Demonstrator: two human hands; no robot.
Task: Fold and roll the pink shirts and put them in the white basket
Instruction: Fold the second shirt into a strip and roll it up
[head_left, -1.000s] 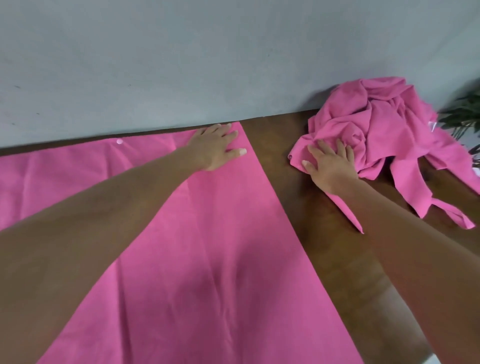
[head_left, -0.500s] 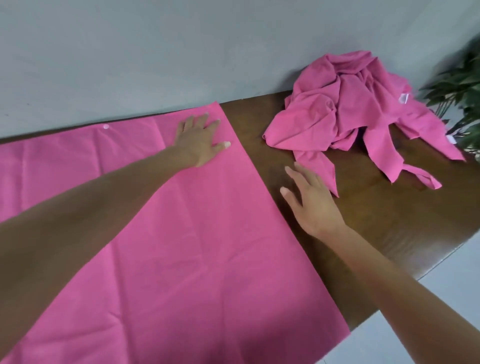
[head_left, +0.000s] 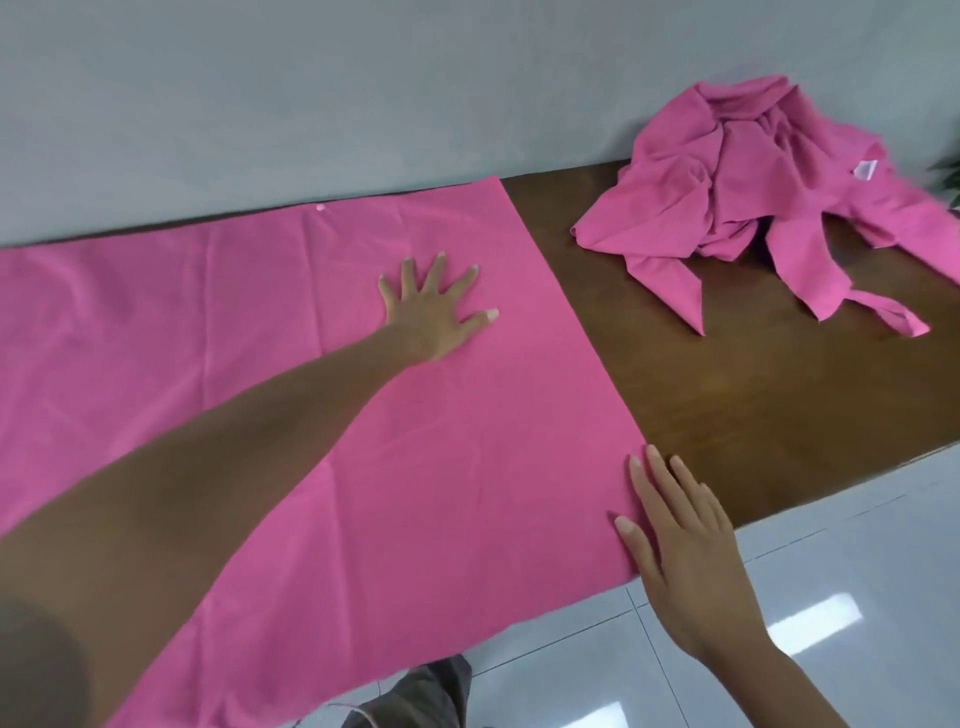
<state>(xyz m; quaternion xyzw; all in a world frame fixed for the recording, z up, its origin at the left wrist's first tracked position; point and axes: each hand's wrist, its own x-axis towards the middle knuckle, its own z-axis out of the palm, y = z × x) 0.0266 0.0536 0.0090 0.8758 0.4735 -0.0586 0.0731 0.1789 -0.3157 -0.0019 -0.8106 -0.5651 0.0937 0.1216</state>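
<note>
Two hands, left (head_left: 434, 312) and right (head_left: 680, 540), flat on pink shirt (head_left: 311, 415) (left end cropped)

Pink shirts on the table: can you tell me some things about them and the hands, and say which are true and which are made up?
1. The left hand lies flat with spread fingers on the spread-out shirt. True.
2. The right hand grips the crumpled pile. False: it rests open at the spread-out shirt's right edge.
3. The crumpled pile sits on the wooden table. True.
4. The spread-out shirt is rolled up. False: it lies flat.
</note>
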